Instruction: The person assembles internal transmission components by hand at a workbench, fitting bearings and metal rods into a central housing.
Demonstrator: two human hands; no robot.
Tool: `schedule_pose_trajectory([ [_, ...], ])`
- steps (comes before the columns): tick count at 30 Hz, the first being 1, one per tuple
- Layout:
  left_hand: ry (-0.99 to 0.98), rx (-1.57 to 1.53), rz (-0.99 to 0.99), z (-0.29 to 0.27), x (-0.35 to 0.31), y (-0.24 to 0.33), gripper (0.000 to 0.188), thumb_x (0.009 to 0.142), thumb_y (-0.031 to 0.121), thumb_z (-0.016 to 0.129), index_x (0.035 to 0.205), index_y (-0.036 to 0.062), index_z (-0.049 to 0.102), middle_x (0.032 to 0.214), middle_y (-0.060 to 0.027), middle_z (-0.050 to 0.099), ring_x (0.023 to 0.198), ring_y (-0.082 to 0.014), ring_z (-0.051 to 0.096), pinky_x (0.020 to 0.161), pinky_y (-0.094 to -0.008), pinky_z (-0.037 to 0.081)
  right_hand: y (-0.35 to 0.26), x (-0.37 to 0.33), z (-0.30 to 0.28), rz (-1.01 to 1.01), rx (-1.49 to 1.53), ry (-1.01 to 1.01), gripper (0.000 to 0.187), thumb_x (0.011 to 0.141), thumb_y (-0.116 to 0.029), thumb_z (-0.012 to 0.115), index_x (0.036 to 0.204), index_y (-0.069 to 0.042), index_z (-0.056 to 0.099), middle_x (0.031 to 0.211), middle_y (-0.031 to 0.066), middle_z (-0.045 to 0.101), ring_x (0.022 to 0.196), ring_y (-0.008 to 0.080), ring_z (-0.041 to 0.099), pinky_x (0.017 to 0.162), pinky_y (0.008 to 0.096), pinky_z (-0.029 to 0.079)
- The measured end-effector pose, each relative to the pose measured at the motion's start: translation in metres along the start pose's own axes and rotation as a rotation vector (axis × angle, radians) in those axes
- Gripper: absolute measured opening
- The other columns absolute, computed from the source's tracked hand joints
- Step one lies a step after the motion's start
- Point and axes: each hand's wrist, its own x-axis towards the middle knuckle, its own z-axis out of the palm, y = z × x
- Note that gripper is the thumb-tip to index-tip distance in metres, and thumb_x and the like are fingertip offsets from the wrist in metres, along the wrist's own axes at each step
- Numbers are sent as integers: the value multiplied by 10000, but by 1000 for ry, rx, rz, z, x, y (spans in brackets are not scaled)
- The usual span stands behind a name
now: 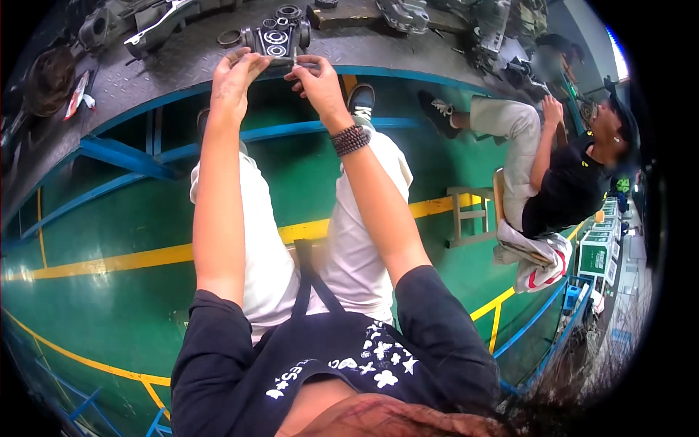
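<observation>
Both my arms reach forward to the near edge of the metal workbench (175, 73). My left hand (237, 75) is closed, thumb and fingers pinched together; what they hold, if anything, is too small to name. My right hand (314, 81) pinches a small, thin, pale piece at its fingertips, its kind unclear. Just beyond my fingers lies a dark metal assembly with round bearings (276, 44), and a thin dark strip seems to run between my hands. A metal ring (229, 37) rests left of the assembly.
Gear-like rings (289, 12) sit behind the assembly, beside a wooden block (342, 17). Castings crowd the bench's far side, with a rusty round part (51, 81) at far left. Blue framing (127, 154) runs under the bench. A seated person (568, 175) works at my right, near a stool (466, 216).
</observation>
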Motion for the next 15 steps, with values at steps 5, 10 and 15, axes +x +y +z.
schedule_pose_trajectory([
  [5, 105, -1, 56, -7, 6, -17, 262, 866, -15, 663, 1076, -27, 509, 1039, -179, 646, 1005, -285, 680, 907, -301, 558, 3, -2, 3, 28, -102, 8, 295, 910, -87, 612, 1155, 44, 514, 881, 124, 690, 775, 156, 685, 627, 258, 529],
  [10, 136, 12, 107, -19, 5, -21, 245, 844, -48, 682, 1037, -41, 531, 1046, -163, 628, 1001, -299, 683, 935, -318, 547, 21, -8, -7, -15, -57, -23, 298, 905, -75, 616, 1166, 31, 520, 865, 116, 696, 741, 138, 667, 616, 245, 515],
  [15, 116, 353, 263, -37, 15, -28, 264, 862, -27, 673, 1085, -96, 551, 1076, -191, 636, 1012, -279, 675, 924, -298, 542, 16, -13, 0, -78, -50, -36, 291, 906, -78, 622, 1158, 34, 526, 852, 118, 700, 759, 145, 680, 642, 254, 534],
])
